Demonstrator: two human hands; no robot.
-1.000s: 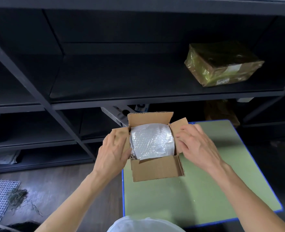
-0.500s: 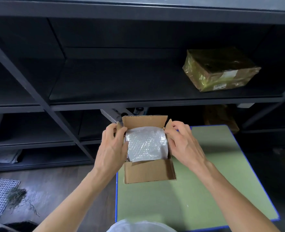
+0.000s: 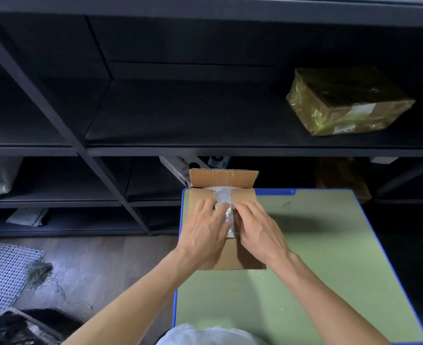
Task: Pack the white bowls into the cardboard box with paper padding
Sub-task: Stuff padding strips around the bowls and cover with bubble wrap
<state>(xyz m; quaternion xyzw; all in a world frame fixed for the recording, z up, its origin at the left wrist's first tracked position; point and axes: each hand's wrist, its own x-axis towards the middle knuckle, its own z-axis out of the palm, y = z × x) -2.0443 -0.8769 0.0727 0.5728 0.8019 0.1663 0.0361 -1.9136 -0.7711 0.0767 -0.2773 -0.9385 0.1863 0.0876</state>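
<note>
Hands first: both of yours are out in front at the centre of the frame, forearms coming up from the lower edge and meeting over the box (image 3: 234,257). Your left hand (image 3: 205,231) lies palm down on the left flap (image 3: 201,196), fingers fairly straight and spread, their tips reaching the gap in the middle. Your right hand (image 3: 259,231) lies the same way on the right flap (image 3: 244,195), fingers stretched toward the gap. Neither hand is curled round anything; both are flat and pressing down.

The box sits on the far left corner of the table (image 3: 317,257), just left of centre in the frame. You can count one box with three flaps showing: two side flaps folded inward under your hands, and one back flap (image 3: 221,179) standing up. Between the side flaps a strip of bubble wrap (image 3: 222,197) shows; what lies beneath it is hidden.

Elsewhere, one foil-wrapped parcel (image 3: 347,103) rests on the dark shelf (image 3: 180,115) at upper right, and one mesh mat (image 3: 4,275) lies on the floor at lower left.
</note>
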